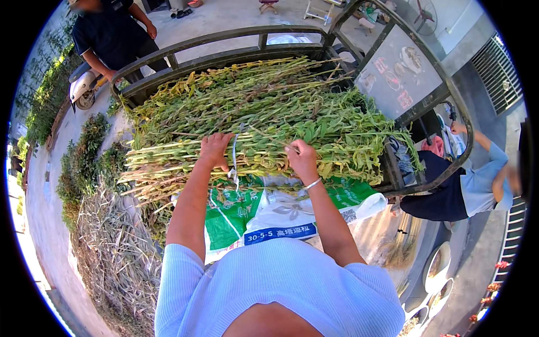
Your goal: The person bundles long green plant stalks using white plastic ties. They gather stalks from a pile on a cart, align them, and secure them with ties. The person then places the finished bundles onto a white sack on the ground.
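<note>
One paved yard (pixel 236 17) surrounds a dark railed cart (pixel 263 40), whose bed at 12 o'clock carries a thick layer of green leafy stalks (pixel 241 106). Dry stalks (pixel 112 241) lie heaped on the ground at 8. A person in a dark top (pixel 115 33) stands between 10 and 11, another in a light-blue top (pixel 480 185) is at 3, and a scooter (pixel 84 90) is at 10. Along the layer's near edge lies a bundle (pixel 168 163), bare stems toward 9, leaves toward 3, with a green-and-white sack (pixel 286 210) below it at 6. The left hand (pixel 212 150), between 9 and 10, rests spread on the bundle; the right hand (pixel 303 160), between 2 and 3, is curled, but whether it grips a stem I cannot tell. Just beside the left hand, a pale strip (pixel 234 154) crosses the bundle. Good handling, I judge, means pressing the stems flat with the left palm, tucking strays under the strip, and keeping it snug without crushing leaves.
</note>
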`<state>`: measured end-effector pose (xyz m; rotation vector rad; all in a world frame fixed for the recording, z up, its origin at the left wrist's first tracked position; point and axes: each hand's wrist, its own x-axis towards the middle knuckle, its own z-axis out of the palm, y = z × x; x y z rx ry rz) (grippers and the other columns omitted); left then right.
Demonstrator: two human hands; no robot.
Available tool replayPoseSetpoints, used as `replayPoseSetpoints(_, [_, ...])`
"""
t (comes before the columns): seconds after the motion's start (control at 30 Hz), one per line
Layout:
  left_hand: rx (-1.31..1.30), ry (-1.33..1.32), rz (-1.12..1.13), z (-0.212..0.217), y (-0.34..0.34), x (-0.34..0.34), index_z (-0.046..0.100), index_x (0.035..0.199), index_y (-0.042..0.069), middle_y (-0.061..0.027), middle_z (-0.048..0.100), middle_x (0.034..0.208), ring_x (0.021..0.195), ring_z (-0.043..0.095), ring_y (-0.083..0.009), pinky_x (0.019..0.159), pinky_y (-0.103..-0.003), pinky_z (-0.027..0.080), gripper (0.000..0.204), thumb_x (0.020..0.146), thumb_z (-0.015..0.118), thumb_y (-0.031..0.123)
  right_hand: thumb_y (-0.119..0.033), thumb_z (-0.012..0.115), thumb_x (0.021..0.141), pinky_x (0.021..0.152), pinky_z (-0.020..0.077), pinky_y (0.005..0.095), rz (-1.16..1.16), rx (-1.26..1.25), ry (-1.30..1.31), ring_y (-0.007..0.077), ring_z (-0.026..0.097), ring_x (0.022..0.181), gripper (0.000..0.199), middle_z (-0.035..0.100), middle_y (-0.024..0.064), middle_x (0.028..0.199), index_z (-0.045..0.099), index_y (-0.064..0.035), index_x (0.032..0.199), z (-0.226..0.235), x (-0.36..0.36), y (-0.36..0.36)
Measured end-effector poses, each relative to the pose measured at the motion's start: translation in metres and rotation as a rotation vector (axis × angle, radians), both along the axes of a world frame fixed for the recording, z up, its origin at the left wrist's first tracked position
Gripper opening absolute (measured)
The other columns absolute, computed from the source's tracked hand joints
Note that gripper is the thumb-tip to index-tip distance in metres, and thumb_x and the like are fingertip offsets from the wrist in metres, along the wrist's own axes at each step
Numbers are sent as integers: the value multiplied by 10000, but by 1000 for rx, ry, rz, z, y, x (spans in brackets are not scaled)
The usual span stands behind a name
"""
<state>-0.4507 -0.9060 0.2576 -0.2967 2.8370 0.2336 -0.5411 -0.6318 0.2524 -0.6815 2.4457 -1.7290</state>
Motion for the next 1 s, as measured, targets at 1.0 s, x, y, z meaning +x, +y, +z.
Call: replayPoseSetpoints(1.0, [-37,23,-14,-8,-4,1,283,1392,276,-78,441,1291,1255,385,-303,1019,-483,285,1180,384,897,280,-224,622,902,363,275,233,-376,-911,-425,86,371,418,201,461,0,623,532,-60,830,50,-85,122])
